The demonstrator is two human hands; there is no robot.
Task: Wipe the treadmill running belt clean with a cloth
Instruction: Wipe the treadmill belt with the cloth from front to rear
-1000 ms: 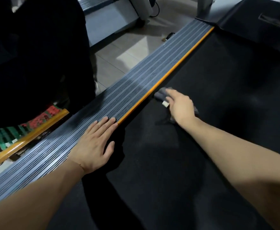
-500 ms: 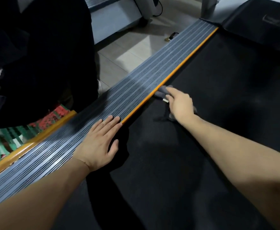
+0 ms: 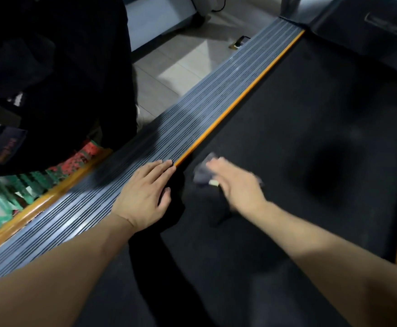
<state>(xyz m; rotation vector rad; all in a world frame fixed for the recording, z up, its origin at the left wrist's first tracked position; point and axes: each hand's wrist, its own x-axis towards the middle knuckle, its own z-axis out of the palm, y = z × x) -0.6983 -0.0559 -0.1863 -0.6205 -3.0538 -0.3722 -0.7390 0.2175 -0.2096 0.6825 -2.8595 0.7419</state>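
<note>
Fingers flat, the right hand presses a grey cloth onto the running belt just beside the ribbed side rail, where the open-palmed left hand braces.

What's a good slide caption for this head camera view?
Right hand presses a cloth on the belt; left hand rests on the side rail.
</note>
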